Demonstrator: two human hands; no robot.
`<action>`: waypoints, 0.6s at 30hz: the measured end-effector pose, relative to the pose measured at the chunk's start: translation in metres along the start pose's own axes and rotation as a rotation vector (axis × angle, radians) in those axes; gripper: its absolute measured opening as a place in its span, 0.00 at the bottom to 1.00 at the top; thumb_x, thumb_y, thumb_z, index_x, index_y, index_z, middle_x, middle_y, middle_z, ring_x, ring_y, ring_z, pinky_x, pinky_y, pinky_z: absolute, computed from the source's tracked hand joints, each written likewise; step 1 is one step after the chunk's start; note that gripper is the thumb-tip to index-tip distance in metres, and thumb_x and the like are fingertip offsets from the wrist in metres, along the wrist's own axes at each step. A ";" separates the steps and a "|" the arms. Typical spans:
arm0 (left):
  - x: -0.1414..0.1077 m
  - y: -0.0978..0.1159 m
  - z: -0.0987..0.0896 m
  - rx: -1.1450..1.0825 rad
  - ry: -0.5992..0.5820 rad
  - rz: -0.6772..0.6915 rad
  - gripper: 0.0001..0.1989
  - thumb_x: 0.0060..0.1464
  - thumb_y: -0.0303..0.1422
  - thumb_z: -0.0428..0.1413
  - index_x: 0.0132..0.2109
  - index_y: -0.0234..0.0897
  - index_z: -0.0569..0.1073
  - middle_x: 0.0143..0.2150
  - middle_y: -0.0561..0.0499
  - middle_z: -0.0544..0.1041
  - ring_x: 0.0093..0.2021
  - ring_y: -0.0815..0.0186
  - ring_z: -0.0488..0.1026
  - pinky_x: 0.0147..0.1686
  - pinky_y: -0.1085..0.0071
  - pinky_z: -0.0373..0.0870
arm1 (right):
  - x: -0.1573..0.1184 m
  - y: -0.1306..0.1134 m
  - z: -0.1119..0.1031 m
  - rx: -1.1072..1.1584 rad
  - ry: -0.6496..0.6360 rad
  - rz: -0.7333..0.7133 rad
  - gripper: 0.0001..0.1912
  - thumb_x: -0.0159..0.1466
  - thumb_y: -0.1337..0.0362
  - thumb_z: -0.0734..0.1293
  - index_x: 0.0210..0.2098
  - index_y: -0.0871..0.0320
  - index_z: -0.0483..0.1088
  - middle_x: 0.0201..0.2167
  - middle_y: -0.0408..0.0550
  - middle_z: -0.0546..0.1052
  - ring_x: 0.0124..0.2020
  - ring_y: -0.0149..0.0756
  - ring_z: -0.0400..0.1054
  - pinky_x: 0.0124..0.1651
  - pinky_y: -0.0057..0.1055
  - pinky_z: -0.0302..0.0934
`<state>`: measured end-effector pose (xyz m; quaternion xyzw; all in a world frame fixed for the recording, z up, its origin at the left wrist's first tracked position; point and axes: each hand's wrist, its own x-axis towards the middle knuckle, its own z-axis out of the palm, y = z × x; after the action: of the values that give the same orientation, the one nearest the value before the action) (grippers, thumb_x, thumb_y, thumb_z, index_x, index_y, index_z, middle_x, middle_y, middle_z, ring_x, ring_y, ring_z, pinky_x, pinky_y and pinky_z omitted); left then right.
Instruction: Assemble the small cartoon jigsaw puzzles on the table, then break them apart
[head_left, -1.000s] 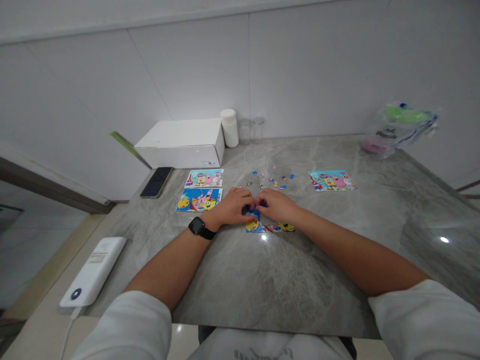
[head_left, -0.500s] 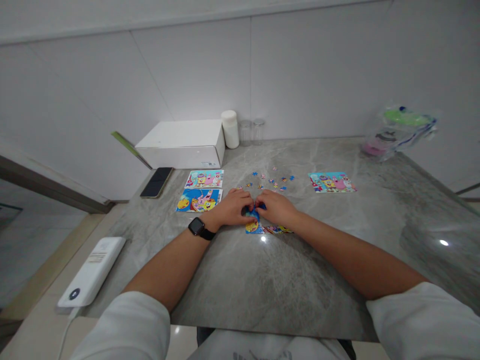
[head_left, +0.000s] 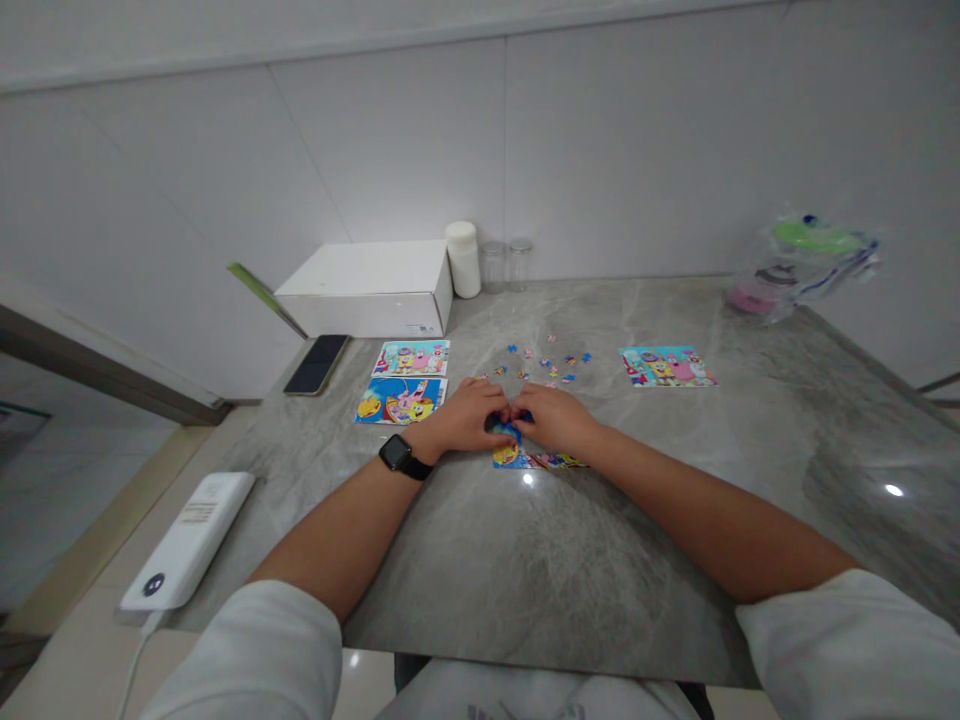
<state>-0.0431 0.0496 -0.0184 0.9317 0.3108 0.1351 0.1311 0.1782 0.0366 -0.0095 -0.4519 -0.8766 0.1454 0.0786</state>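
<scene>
A partly joined puzzle [head_left: 508, 455] with a blue and yellow cartoon print lies on the grey table, largely covered by my hands. My left hand [head_left: 471, 415] rests at its upper left, fingers curled in a pinch. From the other side my right hand [head_left: 553, 416] meets it, thumb and fingers pressed together over the puzzle's upper edge. Whatever sits between the fingertips is too small and hidden to name. Just beyond the hands, several loose puzzle pieces [head_left: 547, 363] are scattered.
Two picture cards [head_left: 414, 357] [head_left: 401, 401] lie at left, another card [head_left: 667, 366] at right. Behind are a phone [head_left: 317, 365], white box [head_left: 367, 270], white bottle [head_left: 463, 262], two glass jars [head_left: 506, 268] and a plastic bag [head_left: 799, 268]. A power bank [head_left: 187, 540] is front left.
The fingertips of both hands have come slightly closer together over the puzzle. The whole view has shifted a little; the cards and loose pieces lie as before.
</scene>
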 end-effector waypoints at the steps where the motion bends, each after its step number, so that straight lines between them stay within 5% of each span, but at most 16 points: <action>1: 0.000 0.000 0.000 0.003 0.000 -0.001 0.17 0.59 0.49 0.65 0.42 0.41 0.77 0.43 0.49 0.79 0.48 0.56 0.74 0.57 0.57 0.62 | 0.000 0.001 0.000 -0.001 -0.007 -0.007 0.07 0.69 0.62 0.71 0.43 0.54 0.82 0.43 0.50 0.80 0.45 0.40 0.74 0.47 0.32 0.62; 18: -0.001 -0.002 0.001 -0.004 0.004 -0.006 0.19 0.58 0.51 0.66 0.43 0.41 0.78 0.42 0.49 0.79 0.48 0.57 0.75 0.60 0.56 0.61 | 0.003 0.009 -0.001 0.006 -0.052 -0.049 0.08 0.66 0.60 0.74 0.44 0.53 0.83 0.44 0.50 0.81 0.46 0.42 0.74 0.49 0.34 0.62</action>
<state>-0.0445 0.0503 -0.0204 0.9301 0.3137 0.1373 0.1330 0.1842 0.0440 -0.0111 -0.4258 -0.8889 0.1579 0.0606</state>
